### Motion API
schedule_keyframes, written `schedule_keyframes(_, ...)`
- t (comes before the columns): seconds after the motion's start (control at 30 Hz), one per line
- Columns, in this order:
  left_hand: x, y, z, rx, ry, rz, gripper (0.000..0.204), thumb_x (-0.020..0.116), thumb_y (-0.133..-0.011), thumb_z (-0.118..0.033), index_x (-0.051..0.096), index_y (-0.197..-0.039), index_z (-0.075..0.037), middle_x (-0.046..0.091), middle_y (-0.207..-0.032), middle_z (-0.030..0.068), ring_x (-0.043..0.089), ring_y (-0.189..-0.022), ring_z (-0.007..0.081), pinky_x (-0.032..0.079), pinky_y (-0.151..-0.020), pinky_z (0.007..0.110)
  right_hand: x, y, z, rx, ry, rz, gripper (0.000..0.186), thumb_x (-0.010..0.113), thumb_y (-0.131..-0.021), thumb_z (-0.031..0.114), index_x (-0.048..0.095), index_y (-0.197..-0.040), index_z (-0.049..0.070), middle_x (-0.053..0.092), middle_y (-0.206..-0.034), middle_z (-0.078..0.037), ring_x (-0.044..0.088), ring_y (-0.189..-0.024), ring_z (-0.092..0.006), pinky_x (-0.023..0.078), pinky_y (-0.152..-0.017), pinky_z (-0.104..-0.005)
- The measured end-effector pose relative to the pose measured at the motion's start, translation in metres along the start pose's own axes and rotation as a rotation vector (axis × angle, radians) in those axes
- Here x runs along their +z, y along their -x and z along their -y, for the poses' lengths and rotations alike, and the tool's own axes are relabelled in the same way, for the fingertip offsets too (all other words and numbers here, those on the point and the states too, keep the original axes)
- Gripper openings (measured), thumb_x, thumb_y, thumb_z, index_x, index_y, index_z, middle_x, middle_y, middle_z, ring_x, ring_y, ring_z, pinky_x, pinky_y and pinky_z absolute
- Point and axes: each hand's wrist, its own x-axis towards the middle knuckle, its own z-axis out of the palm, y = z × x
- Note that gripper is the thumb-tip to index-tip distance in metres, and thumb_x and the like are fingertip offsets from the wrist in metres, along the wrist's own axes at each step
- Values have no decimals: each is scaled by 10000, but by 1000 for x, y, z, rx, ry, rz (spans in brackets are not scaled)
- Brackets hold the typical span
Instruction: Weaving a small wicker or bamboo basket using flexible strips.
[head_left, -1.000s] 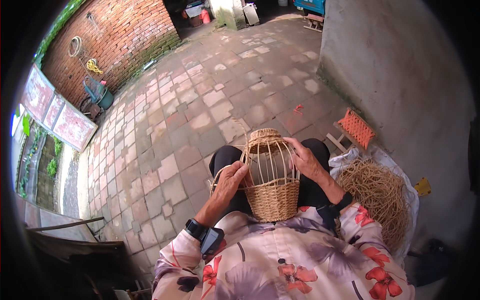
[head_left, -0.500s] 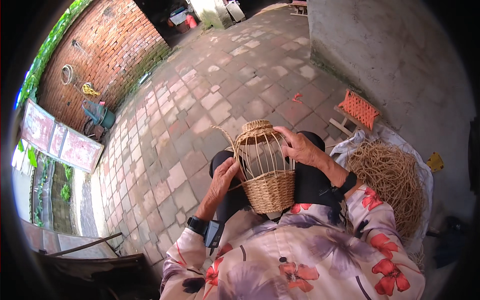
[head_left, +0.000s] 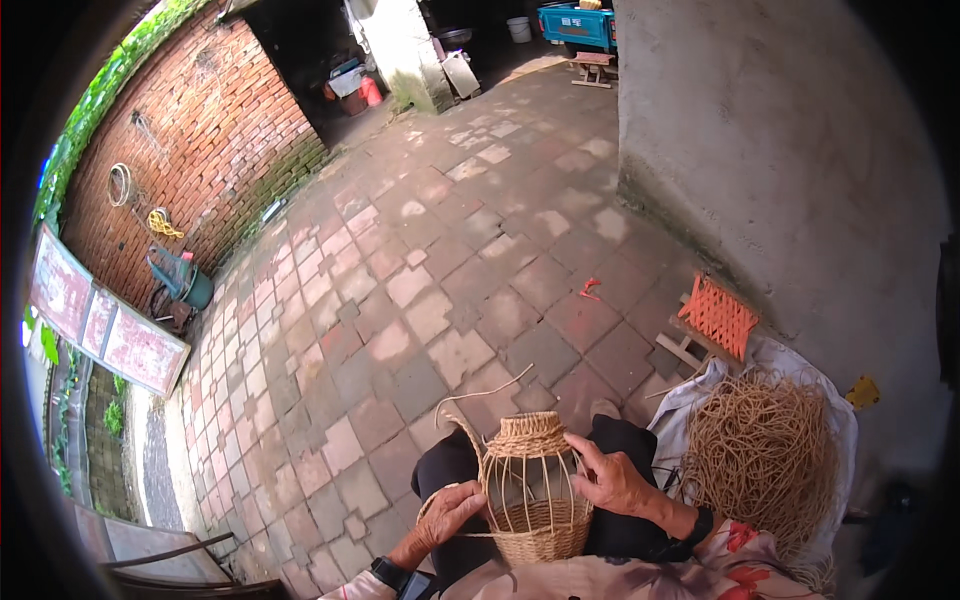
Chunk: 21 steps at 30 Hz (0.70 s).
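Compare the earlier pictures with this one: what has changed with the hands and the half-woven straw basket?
The camera tilted up, so the half-woven straw basket with bare upright ribs sits lower in the picture. The left hand slid down its left side to the woven band. The right hand still grips the ribs on the right. Basket stays on the lap; the pile of loose straw cord is unmoved.

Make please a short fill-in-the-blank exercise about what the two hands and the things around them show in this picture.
1. Both hands hold a half-woven ____ on the lap.
2. The left hand touches the side toward the ____ wall.
3. The loose pile of straw cord lies on the person's ____ side.
4. The small stool has an ____ woven seat.

Missing words: basket; brick; right; orange
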Motion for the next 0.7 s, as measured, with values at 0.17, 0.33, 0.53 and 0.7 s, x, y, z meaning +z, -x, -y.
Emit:
schedule_keyframes(0.17, 17, 7, 13, -11, 82, -90, 377, 459, -1000, -325, 593, -816, -23, 644, -780, 71, 633, -791, 182, 483, -749, 312, 9, -2, -11, -102, 77, 0, 615, 607, -801, 61, 370, -1367, 24, 603, -671, -161, 636, -610, -339, 503, -547, -416)
schedule_keyframes(0.33, 25, -1, 2, 175, 162, -251, 342, 471, -1003, -310, 576, -853, -20, 594, -727, 41, 603, -713, 134, 475, -672, 262, 6, -17, -8, -130, 79, -57, 552, 570, -794, 50, 437, -1329, 77, 566, -661, -204, 616, -639, -388, 470, -565, -453)
schedule_keyframes(0.53, 20, 34, 9, 87, 168, -303, 317, 501, -993, -313, 602, -912, -23, 637, -779, 53, 622, -722, 133, 511, -697, 261, 26, -13, 5, -155, 78, -51, 534, 524, -807, 15, 449, -1332, 71, 536, -674, -227, 570, -569, -379, 467, -562, -382)
schedule_keyframes(0.7, -4, 133, 13, 104, 228, -772, 315, 522, -981, -313, 605, -915, -16, 630, -758, 53, 618, -699, 121, 520, -653, 263, 7, -8, -9, 41, 16, -3, 511, 478, -875, 3, 440, -1375, 101, 575, -660, -79, 575, -587, -127, 472, -558, -267)
